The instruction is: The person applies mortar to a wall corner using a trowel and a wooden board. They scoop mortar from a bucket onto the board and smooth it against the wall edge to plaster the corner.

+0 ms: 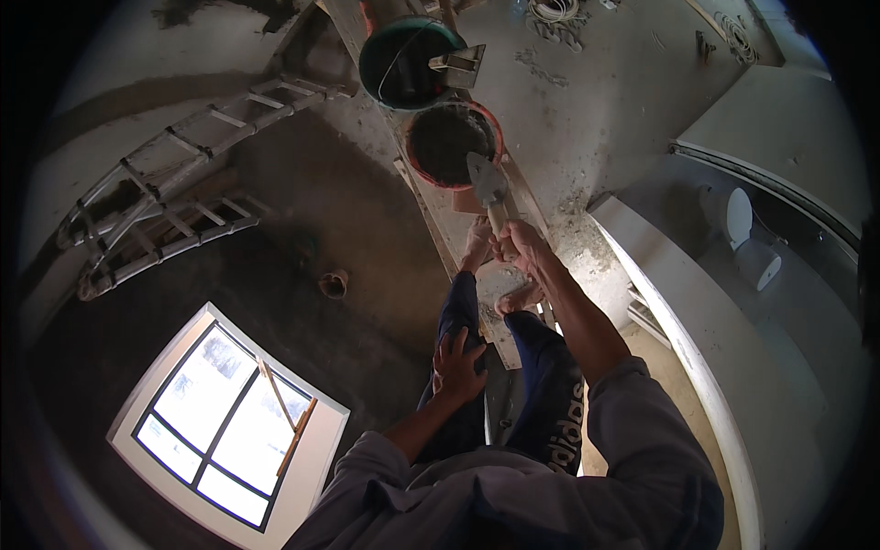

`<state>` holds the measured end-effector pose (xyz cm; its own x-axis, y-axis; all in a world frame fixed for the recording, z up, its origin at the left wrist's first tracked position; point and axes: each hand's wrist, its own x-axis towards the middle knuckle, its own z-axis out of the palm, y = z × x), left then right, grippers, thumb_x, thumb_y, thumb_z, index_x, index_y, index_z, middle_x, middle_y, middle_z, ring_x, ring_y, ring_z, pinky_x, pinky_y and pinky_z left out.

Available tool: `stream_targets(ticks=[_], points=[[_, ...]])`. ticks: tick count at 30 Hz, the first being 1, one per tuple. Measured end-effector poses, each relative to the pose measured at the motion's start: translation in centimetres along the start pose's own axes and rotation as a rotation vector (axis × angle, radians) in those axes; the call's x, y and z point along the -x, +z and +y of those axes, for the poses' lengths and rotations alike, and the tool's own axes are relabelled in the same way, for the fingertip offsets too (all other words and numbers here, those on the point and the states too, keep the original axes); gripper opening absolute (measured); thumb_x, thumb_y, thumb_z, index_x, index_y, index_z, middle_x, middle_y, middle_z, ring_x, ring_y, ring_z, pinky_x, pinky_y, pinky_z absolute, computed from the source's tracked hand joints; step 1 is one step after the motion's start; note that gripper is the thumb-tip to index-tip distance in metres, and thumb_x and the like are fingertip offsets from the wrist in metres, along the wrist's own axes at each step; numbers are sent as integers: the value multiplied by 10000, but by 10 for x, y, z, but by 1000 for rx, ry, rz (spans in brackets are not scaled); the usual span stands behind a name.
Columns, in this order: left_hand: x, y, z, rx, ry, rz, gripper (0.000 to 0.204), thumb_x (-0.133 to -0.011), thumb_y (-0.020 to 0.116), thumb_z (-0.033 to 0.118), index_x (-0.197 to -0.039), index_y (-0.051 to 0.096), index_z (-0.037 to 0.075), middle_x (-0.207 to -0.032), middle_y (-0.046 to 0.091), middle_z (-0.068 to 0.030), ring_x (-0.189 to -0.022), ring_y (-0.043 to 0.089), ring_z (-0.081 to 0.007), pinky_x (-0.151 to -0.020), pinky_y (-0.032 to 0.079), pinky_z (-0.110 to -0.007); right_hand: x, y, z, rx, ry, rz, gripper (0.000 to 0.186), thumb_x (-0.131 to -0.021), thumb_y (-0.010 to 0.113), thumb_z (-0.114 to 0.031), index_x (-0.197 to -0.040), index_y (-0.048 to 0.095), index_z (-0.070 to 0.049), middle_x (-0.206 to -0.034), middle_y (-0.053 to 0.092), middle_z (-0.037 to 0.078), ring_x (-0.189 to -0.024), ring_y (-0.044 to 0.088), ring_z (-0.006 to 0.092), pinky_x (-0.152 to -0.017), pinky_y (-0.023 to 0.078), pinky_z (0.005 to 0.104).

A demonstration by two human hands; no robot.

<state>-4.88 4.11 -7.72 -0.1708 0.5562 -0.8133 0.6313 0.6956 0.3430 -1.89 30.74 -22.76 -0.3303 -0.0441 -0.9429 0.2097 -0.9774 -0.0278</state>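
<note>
Steel-grey, a pointed masonry trowel (pixel 490 187) extended from the person's right hand (pixel 522 244), whose fingers were curled closed around its pale handle. Its blade overlapped the near rim of a red bucket (pixel 499 137) holding dark mix; whether they touched could not be told. The left hand (pixel 457 367), fingers loosely spread, rested on dark trousers (pixel 530 346) at the left leg. Beyond stood a green bucket (pixel 374 57).

this looks like an indoor building site: a red bucket (pixel 498 128) of dark mix sits on a dirty plank (pixel 431 209), a green bucket (pixel 368 66) just beyond it, a ladder (pixel 188 144) and patchy wall (pixel 357 211) to its left.
</note>
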Motion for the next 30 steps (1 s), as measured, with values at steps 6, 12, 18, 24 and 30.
stream_targets(ticks=[6,12,18,24,30], points=[[-1,3,-5,10,-72,-10,548,-702,743,307,-1238,658,231,-1506,335,-122,-1396,253,-425,-1098,271,-590,-36,30,7,149,-27,17,252,-938,514,-313,-922,491,-63,-675,516,68,-487,497,173,-422,384,298],[-10,0,-6,31,-75,-21,528,-707,734,300,-1226,669,229,-1513,336,-112,-1415,240,-399,-1123,247,-570,-85,92,-43,944,-195,136,324,-915,560,-275,-1085,536,0,-720,631,135,-663,654,256,-528,511,368],[-7,-3,-2,28,-89,-28,535,-708,728,294,-1235,663,234,-1529,323,-103,-1425,233,-386,-1129,246,-562,-97,64,18,1577,-590,494,702,-871,597,-240,-1423,255,24,-971,666,235,-865,693,341,-705,562,458],[-7,-3,-7,65,-107,-14,531,-691,735,290,-1215,672,236,-1516,341,-102,-1427,233,-378,-1123,240,-581,-82,42,17,483,-297,187,454,-954,529,-413,-1182,462,-26,-728,565,73,-550,550,186,-468,481,353],[-15,4,-4,35,-41,-37,526,-704,749,300,-1219,667,232,-1514,344,-99,-1429,233,-369,-1119,239,-589,-134,56,-38,800,-388,259,454,-919,577,-322,-1218,432,-11,-738,607,115,-589,619,250,-493,514,388]])
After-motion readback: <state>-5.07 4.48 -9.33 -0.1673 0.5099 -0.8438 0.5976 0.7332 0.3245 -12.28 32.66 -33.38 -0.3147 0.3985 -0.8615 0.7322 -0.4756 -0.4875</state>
